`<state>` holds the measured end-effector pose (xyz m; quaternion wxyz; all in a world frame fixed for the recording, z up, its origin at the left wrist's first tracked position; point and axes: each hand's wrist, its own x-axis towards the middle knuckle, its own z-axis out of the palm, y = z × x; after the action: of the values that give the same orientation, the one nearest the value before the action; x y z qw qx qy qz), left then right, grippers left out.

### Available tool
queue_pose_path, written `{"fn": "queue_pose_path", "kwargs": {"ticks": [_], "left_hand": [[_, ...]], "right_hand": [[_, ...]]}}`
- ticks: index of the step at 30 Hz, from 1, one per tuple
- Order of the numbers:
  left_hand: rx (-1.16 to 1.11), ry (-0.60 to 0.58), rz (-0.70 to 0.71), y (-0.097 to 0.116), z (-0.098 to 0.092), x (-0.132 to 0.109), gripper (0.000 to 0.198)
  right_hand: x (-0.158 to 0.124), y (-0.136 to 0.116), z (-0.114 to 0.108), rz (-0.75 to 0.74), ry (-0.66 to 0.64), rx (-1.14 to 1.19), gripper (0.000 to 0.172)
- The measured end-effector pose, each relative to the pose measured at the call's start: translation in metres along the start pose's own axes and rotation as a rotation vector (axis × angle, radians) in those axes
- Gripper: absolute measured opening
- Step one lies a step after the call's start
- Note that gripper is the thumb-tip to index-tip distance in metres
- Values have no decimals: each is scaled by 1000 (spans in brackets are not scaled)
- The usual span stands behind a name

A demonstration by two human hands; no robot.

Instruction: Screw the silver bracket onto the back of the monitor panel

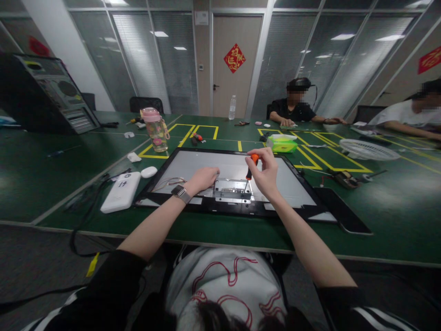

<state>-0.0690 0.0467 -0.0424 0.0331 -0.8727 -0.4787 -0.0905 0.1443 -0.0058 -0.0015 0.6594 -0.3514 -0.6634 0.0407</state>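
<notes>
A flat monitor panel (193, 165) with a black frame lies face down on the green table. A silver metal bracket (231, 189) sits at its near middle. My right hand (264, 172) is closed on an orange-and-black screwdriver (251, 166), held upright with its tip at the bracket's right side. My left hand (203, 178), with a watch on the wrist, rests curled on the panel just left of the bracket and holds nothing I can make out.
A white power pack (121, 191) and white mouse (149, 172) lie left of the panel, with a pink bottle (156, 129) behind. A black computer case (48, 94) stands far left. A green box (281, 143), a fan grille (367, 149) and two seated people are beyond.
</notes>
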Motion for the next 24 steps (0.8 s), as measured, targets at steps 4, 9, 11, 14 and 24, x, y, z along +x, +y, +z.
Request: {"fn": "queue_pose_path", "kwargs": {"ticks": [4, 9, 11, 14, 24], "left_hand": [[-3, -8, 0, 0, 0, 0, 32], [-2, -5, 2, 1, -1, 0, 32], [1, -2, -2, 0, 0, 0, 32], [3, 3, -2, 0, 0, 0, 31], [3, -8, -7, 0, -2, -1, 32]], "right_hand": [[-1, 3, -1, 24, -77, 72, 19], [-2, 2, 0, 30, -109, 85, 22], [-2, 0, 1, -10, -70, 19, 15], [-1, -2, 2, -24, -23, -10, 10], [2, 10, 3, 329, -162, 537, 22]]}}
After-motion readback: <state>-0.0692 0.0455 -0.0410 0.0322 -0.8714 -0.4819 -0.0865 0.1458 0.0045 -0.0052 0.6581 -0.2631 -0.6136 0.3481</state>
